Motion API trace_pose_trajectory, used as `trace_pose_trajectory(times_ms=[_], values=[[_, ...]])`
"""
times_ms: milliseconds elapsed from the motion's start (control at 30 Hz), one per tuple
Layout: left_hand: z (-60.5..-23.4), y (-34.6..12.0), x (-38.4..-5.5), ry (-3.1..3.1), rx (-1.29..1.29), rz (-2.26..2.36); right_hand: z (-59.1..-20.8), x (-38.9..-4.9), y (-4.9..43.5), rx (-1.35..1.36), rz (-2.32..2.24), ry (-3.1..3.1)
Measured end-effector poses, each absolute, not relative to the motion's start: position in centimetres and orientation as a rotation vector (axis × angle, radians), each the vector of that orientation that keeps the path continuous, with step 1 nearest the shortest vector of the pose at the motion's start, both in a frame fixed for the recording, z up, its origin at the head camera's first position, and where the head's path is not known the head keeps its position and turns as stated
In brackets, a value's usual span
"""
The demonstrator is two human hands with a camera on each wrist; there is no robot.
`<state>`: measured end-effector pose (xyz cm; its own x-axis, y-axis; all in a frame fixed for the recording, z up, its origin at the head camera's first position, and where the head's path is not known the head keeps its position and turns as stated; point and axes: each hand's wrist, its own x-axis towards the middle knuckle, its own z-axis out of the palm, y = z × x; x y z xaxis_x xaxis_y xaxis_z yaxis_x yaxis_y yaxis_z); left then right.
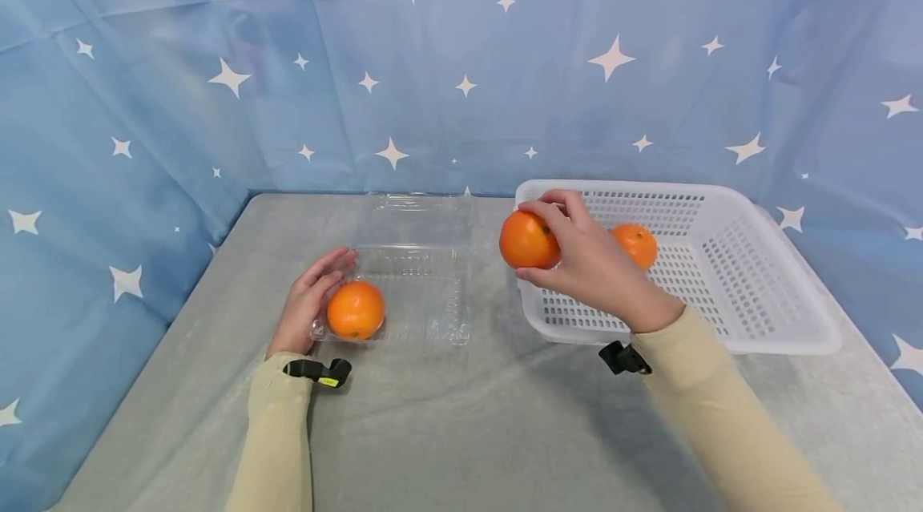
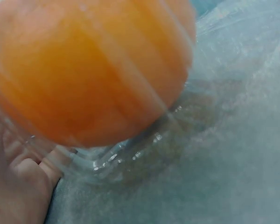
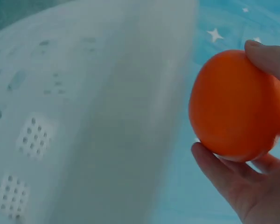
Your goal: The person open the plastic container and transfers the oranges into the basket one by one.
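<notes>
My right hand (image 1: 587, 256) holds an orange (image 1: 529, 239) between thumb and fingers, over the left rim of a white plastic basket (image 1: 782, 288). In the right wrist view the held orange (image 3: 238, 106) shows clear of the basket wall. Another orange (image 1: 636, 246) sits inside the basket, partly hidden by the right hand. My left hand (image 1: 306, 304) rests against the left side of a clear plastic clamshell box (image 1: 418, 296), its fingers loosely extended. A third orange (image 1: 356, 310) lies in the near left corner of that box, seen through its wall in the left wrist view.
The box's clear lid (image 1: 414, 219) lies folded back toward the far edge of the grey cloth-covered table (image 1: 433, 432). Behind the table hangs a blue curtain (image 1: 447, 39) with white stars, which also runs along both sides.
</notes>
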<state>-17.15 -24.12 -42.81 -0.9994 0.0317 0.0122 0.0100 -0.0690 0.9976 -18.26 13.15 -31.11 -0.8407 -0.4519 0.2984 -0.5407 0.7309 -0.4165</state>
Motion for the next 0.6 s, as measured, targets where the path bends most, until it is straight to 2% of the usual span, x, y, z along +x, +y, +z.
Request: trace_pose_trajectory(times_ms=[333, 600], values=[[-42.7, -24.2, -17.1, 2.145, 0.029, 2.279, -30.4, -18.2, 13.9, 0.901, 0.605, -2.802], [-42.8, -24.1, -17.1, 2.136, 0.053, 2.288, -29.7, -18.3, 15.2, 0.851, 0.556, -2.852]])
